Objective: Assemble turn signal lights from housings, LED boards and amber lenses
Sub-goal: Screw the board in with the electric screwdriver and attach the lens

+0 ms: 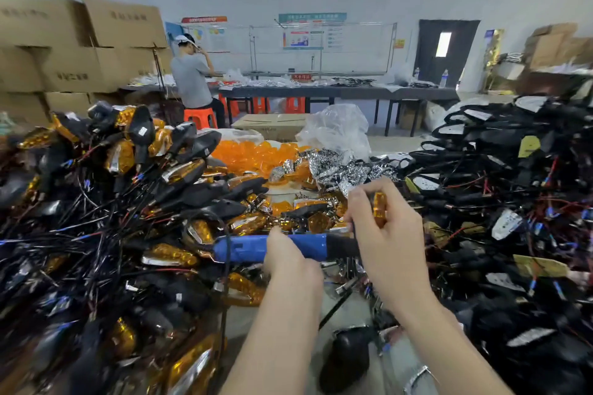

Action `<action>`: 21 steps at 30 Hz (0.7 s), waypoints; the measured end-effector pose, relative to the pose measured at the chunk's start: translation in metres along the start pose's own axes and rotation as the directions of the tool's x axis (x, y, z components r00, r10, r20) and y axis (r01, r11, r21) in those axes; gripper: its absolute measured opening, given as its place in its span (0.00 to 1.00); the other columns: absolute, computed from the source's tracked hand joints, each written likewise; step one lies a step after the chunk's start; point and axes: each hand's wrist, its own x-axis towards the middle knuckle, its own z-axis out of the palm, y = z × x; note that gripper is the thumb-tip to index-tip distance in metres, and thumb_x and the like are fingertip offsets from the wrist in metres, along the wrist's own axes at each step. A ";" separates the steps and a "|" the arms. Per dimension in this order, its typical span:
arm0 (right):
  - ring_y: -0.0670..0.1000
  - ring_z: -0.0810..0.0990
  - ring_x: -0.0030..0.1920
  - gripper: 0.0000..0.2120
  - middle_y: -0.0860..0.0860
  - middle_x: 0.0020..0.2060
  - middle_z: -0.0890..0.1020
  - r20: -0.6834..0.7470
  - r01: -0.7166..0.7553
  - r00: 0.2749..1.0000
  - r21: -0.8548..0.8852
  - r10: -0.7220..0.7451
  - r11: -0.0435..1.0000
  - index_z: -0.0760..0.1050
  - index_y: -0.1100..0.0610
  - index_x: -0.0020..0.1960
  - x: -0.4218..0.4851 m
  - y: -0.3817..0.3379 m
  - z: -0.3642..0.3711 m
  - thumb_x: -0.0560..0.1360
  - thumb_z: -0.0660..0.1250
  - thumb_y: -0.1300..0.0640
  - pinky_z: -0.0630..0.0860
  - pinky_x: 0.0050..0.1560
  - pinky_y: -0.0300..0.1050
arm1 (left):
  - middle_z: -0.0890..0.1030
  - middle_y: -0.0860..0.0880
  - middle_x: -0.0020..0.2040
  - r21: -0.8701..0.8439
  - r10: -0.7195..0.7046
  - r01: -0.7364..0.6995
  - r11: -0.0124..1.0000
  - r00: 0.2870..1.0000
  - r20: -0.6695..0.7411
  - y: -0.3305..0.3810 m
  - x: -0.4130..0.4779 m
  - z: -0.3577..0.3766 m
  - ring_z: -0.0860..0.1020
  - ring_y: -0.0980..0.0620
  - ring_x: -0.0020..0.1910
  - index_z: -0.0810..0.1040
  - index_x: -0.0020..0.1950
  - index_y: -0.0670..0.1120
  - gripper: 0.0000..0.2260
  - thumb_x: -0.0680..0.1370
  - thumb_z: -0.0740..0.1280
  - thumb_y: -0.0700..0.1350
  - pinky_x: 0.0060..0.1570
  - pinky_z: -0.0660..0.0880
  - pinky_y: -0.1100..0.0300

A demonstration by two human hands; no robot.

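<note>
Two hands, one tool, one lens, and piles way past counting

The left hand [288,255] has its fingers wrapped around a single blue-handled tool [244,248], held level across the middle. The right hand [385,231] is raised just above the tool's black end, fingers pinching one amber lens [379,209] upright and edge-on. Finished lights [128,202] are heaped on the left and wired black housings [513,186] on the right. Behind the hands are loose amber lenses [253,154] and silver patterned pieces [333,168]. The only bare counter [239,321] is a narrow strip under the forearms, with both heaps crowding right up to it. One black housing [346,359] lies there on its own. At the back, one person [192,80] sits on an orange stool [199,117].
</note>
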 end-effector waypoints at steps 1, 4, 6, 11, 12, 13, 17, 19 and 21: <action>0.44 0.72 0.27 0.10 0.47 0.30 0.78 0.037 0.024 0.999 -0.039 -0.023 0.999 0.72 0.44 0.40 0.002 -0.006 0.004 0.77 0.61 0.42 0.69 0.31 0.36 | 0.76 0.45 0.52 0.046 -0.016 0.016 0.999 1.000 0.003 -0.002 0.001 -0.003 0.77 0.44 0.47 0.67 0.61 0.45 0.14 0.80 0.66 0.47 0.50 0.76 0.47; 0.42 0.70 0.25 0.11 0.46 0.31 0.79 0.095 0.041 0.995 -0.084 -0.032 0.996 0.71 0.43 0.41 0.005 -0.021 0.016 0.78 0.60 0.40 0.66 0.28 0.34 | 0.75 0.37 0.64 0.197 -0.104 0.083 0.977 0.989 0.101 0.001 0.000 -0.010 0.76 0.37 0.59 0.66 0.69 0.38 0.17 0.82 0.59 0.42 0.61 0.73 0.41; 0.44 0.70 0.25 0.11 0.50 0.33 0.80 0.087 0.028 0.996 -0.072 -0.022 0.997 0.72 0.43 0.42 0.009 -0.031 0.024 0.78 0.59 0.38 0.68 0.28 0.37 | 0.74 0.35 0.66 0.322 -0.136 0.082 0.943 0.980 0.149 0.009 -0.001 -0.012 0.75 0.38 0.57 0.65 0.71 0.35 0.19 0.82 0.57 0.40 0.57 0.74 0.44; 0.48 0.76 0.32 0.12 0.50 0.32 0.79 -0.020 -0.054 0.998 0.215 0.059 0.975 0.73 0.45 0.40 0.031 -0.065 0.043 0.82 0.62 0.48 0.73 0.31 0.40 | 0.81 0.42 0.57 0.557 0.030 -0.303 0.773 0.895 0.446 0.035 -0.038 -0.025 0.81 0.45 0.50 0.78 0.58 0.44 0.11 0.82 0.59 0.47 0.51 0.76 0.53; 0.48 0.76 0.31 0.12 0.48 0.30 0.78 -0.044 -0.080 0.994 0.316 0.099 0.945 0.73 0.47 0.40 0.037 -0.072 0.046 0.82 0.62 0.51 0.74 0.31 0.41 | 0.85 0.44 0.51 0.543 0.101 -0.459 0.703 0.820 0.563 0.043 -0.049 -0.028 0.82 0.50 0.44 0.81 0.52 0.47 0.12 0.83 0.59 0.49 0.47 0.77 0.55; 0.49 0.76 0.30 0.12 0.47 0.29 0.78 -0.067 -0.107 0.986 0.430 0.150 0.897 0.73 0.49 0.40 0.045 -0.080 0.048 0.83 0.61 0.53 0.75 0.30 0.42 | 0.85 0.47 0.43 0.500 0.152 -0.599 0.625 0.722 0.675 0.052 -0.060 -0.030 0.81 0.54 0.37 0.81 0.47 0.49 0.14 0.83 0.58 0.50 0.40 0.77 0.59; 0.50 0.78 0.27 0.13 0.49 0.26 0.78 -0.046 -0.229 0.916 0.756 0.399 0.613 0.73 0.55 0.42 0.073 -0.106 0.058 0.83 0.61 0.51 0.77 0.32 0.43 | 0.75 0.58 0.32 0.268 0.218 -0.935 0.233 0.319 0.922 0.095 -0.083 -0.032 0.71 0.60 0.28 0.76 0.48 0.50 0.11 0.84 0.58 0.53 0.28 0.69 0.64; 0.51 0.79 0.29 0.14 0.51 0.28 0.79 0.032 -0.246 0.906 0.852 0.422 0.463 0.73 0.55 0.42 0.081 -0.112 0.067 0.83 0.61 0.50 0.78 0.34 0.44 | 0.77 0.60 0.35 0.206 0.255 -0.978 0.018 0.204 0.945 0.119 -0.083 -0.029 0.74 0.62 0.33 0.77 0.53 0.54 0.09 0.84 0.59 0.54 0.33 0.70 0.66; 0.53 0.81 0.33 0.14 0.52 0.31 0.81 0.110 -0.261 0.920 0.888 0.376 0.380 0.73 0.55 0.44 0.087 -0.116 0.078 0.84 0.60 0.48 0.80 0.39 0.45 | 0.79 0.60 0.39 0.174 0.271 -0.974 -0.147 0.130 0.954 0.143 -0.082 -0.025 0.77 0.64 0.37 0.77 0.58 0.54 0.10 0.83 0.60 0.55 0.35 0.71 0.68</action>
